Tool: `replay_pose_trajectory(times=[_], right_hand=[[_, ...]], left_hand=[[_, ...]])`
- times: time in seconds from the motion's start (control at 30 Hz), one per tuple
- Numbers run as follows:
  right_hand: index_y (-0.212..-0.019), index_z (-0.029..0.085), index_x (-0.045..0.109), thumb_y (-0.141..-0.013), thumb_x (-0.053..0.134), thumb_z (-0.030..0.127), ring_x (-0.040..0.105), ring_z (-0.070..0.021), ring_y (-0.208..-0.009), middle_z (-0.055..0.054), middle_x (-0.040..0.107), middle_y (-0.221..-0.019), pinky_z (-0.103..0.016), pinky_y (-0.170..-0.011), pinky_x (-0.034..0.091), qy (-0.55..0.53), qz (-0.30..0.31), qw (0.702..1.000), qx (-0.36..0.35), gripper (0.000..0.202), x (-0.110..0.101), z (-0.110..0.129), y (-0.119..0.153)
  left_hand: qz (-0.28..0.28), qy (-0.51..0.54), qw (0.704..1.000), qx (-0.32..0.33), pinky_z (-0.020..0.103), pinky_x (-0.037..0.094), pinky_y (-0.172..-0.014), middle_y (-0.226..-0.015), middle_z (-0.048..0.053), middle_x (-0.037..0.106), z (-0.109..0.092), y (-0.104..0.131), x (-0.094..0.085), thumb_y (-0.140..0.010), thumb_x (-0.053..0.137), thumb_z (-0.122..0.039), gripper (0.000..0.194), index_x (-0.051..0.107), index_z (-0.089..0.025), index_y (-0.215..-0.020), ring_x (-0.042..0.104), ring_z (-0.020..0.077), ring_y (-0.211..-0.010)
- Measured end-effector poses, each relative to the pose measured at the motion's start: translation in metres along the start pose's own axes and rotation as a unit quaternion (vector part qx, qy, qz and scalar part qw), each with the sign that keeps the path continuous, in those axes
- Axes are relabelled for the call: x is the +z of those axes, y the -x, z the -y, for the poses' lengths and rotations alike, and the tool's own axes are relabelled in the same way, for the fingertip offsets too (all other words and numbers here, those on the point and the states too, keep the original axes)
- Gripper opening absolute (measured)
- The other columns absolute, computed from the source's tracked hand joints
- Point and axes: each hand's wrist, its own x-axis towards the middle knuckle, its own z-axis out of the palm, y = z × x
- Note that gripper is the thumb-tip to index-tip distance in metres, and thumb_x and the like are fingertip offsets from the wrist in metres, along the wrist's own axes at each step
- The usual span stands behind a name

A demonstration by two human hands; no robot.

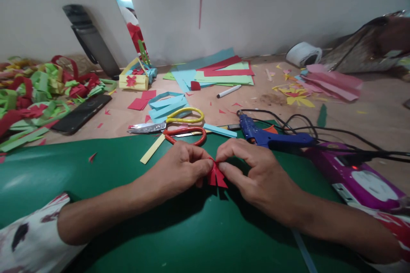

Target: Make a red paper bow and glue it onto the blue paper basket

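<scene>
Between my two hands, above the green mat (205,239), is a small piece of red paper (217,178) with slits cut into its lower edge. My left hand (184,164) pinches its left side between thumb and fingers. On the other side, my right hand (253,170) grips the paper near its top, fingertips close to those of the left. Just beyond the hands lie scissors (185,115) with one yellow and one red-orange handle. A pale yellow paper strip (153,149) and a blue strip (220,131) rest beside them. The fingers cover the paper's upper part.
A blue glue gun (275,134) lies at the right, its cable near a purple power strip (355,175). Leftward are a phone (81,113), paper scraps and a yellow paper basket (133,82). Coloured sheets (221,72), a marker (229,91) and a dark bottle (92,42) stand or lie farther back.
</scene>
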Motion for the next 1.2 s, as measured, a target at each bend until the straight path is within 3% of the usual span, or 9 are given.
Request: replay_pose_trajectory(times=[0.07,0.13,0.3,0.4,0.63,0.8,1.2], right_hand=[[-0.075,0.018,0.055,-0.08,0.051,0.005,0.056,-0.0157,-0.073,-0.001,0.063,-0.074,-0.032,-0.072,0.041,0.031,-0.025,0.997,-0.07,0.015,0.001,-0.001,0.001],[-0.076,0.018,0.055,-0.08,0.05,0.005,0.057,-0.0157,-0.072,-0.002,0.063,-0.074,-0.033,-0.072,0.04,0.044,-0.037,0.994,-0.089,0.014,0.002,-0.001,0.001],[-0.081,0.021,0.062,-0.082,0.054,0.013,0.058,-0.0125,-0.067,0.003,0.066,-0.074,-0.025,-0.062,0.043,-0.02,0.036,0.995,0.087,0.011,-0.003,0.005,-0.002],[-0.073,0.021,0.061,-0.081,0.055,0.014,0.057,-0.0119,-0.062,0.004,0.064,-0.069,-0.025,-0.06,0.042,-0.03,0.038,0.994,0.097,0.012,-0.005,0.006,-0.003],[-0.073,0.02,0.056,-0.08,0.054,0.005,0.058,-0.0142,-0.072,0.0,0.063,-0.073,-0.031,-0.071,0.041,0.016,-0.017,0.999,-0.044,0.016,-0.001,0.0,-0.001],[-0.08,0.018,0.054,-0.085,0.05,0.005,0.059,-0.0177,-0.075,-0.004,0.064,-0.077,-0.036,-0.075,0.041,0.112,-0.05,0.979,-0.16,0.015,0.002,-0.005,0.002],[-0.077,0.014,0.061,-0.085,0.044,0.003,0.063,-0.0236,-0.087,-0.012,0.068,-0.087,-0.048,-0.087,0.041,0.236,-0.076,0.935,-0.252,0.021,0.0,-0.007,0.004]], left_hand=[[-0.005,-0.004,1.0,0.009,0.022,0.027,-0.047,-0.052,-0.002,0.052,0.0,0.001,0.001,-0.079,0.051,-0.028,0.025,0.056,-0.016,-0.058,0.038,0.0091,-0.048],[-0.014,-0.003,1.0,0.024,0.021,0.029,-0.047,-0.053,-0.002,0.053,0.001,0.001,0.003,-0.079,0.05,-0.026,0.023,0.057,-0.016,-0.06,0.04,0.0093,-0.05],[-0.045,-0.018,0.998,0.047,0.02,0.031,-0.046,-0.052,-0.003,0.049,0.001,0.004,0.007,-0.08,0.049,-0.022,0.024,0.053,-0.017,-0.057,0.041,0.0089,-0.048],[-0.044,-0.017,0.998,0.043,0.02,0.031,-0.046,-0.051,-0.004,0.047,0.0,0.005,0.007,-0.081,0.048,-0.022,0.025,0.051,-0.017,-0.056,0.04,0.0087,-0.048],[-0.026,0.022,0.999,0.024,0.02,0.033,-0.049,-0.054,-0.002,0.052,-0.003,0.005,0.006,-0.08,0.048,-0.019,0.023,0.055,-0.016,-0.058,0.043,0.0096,-0.051],[-0.022,0.044,0.999,0.008,0.02,0.03,-0.047,-0.051,-0.003,0.052,-0.003,0.003,0.006,-0.078,0.049,-0.016,0.021,0.055,-0.015,-0.058,0.039,0.0079,-0.048],[-0.013,0.069,0.997,0.006,0.021,0.03,-0.047,-0.053,-0.003,0.054,0.004,0.001,0.005,-0.08,0.05,-0.021,0.02,0.055,-0.016,-0.061,0.041,0.0083,-0.048]])
